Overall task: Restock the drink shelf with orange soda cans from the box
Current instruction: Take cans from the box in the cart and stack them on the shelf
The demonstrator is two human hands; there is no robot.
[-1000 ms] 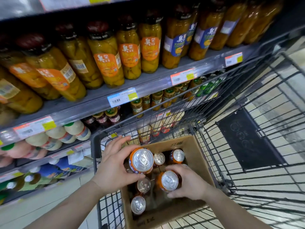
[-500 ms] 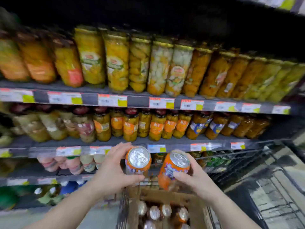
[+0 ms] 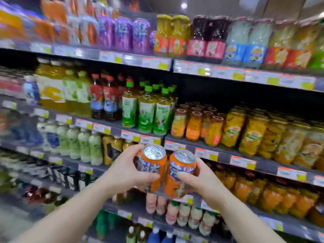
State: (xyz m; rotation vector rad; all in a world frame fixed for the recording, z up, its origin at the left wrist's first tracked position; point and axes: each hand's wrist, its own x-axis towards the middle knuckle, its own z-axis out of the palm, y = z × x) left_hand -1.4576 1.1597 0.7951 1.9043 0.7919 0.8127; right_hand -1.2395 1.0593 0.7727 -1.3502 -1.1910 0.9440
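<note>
Left hand [image 3: 126, 174] grasps one orange soda can [image 3: 152, 170]; right hand [image 3: 201, 181] grasps a second can [image 3: 179, 174]. Both cans, upright and touching, are raised just below the green-capped bottles [image 3: 147, 109] on the shelving.

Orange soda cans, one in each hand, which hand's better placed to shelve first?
Probably the left hand: its can is held slightly higher than the right hand's can. Where orange soda belongs isn't clear, so it's close.
</note>
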